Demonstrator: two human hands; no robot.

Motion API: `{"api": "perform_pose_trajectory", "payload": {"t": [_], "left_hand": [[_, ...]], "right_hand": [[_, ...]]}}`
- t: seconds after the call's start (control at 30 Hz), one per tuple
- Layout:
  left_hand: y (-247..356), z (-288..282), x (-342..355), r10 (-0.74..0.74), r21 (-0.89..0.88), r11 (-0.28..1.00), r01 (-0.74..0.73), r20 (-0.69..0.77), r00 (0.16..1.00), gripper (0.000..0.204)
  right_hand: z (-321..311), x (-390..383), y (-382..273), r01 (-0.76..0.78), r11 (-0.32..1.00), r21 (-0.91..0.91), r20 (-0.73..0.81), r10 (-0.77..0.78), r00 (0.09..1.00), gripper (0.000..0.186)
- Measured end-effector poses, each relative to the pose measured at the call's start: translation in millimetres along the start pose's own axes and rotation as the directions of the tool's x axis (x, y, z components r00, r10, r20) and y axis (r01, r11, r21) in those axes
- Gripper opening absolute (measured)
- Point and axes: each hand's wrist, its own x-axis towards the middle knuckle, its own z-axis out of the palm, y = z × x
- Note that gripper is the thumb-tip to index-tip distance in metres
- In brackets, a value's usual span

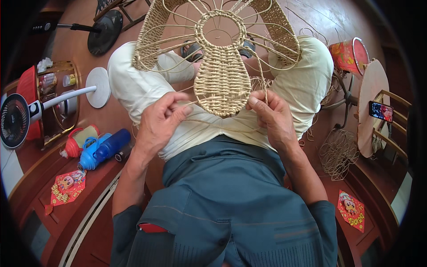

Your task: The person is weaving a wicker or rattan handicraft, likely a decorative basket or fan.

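Note:
A straw-coloured woven cord piece (223,80) rests between my knees, its rounded panel pointing toward me. Above the panel sits a braided ring (199,30), from which thin wire loops spread to a curved woven band (151,33). My left hand (163,121), slightly blurred, pinches a strand of cord by the panel's lower left edge. At the lower right edge, my right hand (273,116) has thumb and finger closed on the cord (262,73) that rises along the panel's right side. A slack length of cord hangs between both hands, across my lap.
To the left stand a fan (15,120), a blue bottle (113,143) and a rack (58,89). Loose cord (339,151) lies in a tangle at right, below a red bucket (349,57). A phone (380,111) is propped near a round wooden board (371,95).

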Motion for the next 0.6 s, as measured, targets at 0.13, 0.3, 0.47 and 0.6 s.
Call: {"api": "perform_pose_trajectory", "payload": {"t": [0.13, 0.3, 0.47, 0.6], "left_hand": [[-19.3, -28.6, -2.9, -0.200, -0.269, 0.949, 0.161, -0.123, 0.972, 0.015], [-27.0, -33.3, -13.9, -0.068, -0.110, 0.993, 0.051, -0.158, 0.985, 0.018], [-10.9, -33.7, -19.2, -0.117, 0.056, 0.990, 0.127, -0.150, 0.982, 0.017], [16.8, -37.4, -29.9, -0.003, 0.101, 0.995, 0.016, -0.133, 0.991, 0.016]], "right_hand": [[-1.0, 1.6, 2.4, -0.046, 0.989, 0.139, 0.034, 0.042, 0.999, 0.014], [3.6, 3.9, 4.5, -0.056, 0.968, 0.246, 0.063, 0.042, 0.997, 0.013], [15.6, -1.1, -0.5, 0.007, 0.994, 0.105, -0.081, 0.002, 0.997, 0.013], [27.2, -10.1, -14.1, 0.279, 0.935, -0.221, -0.122, -0.310, 0.943, 0.019]]}}
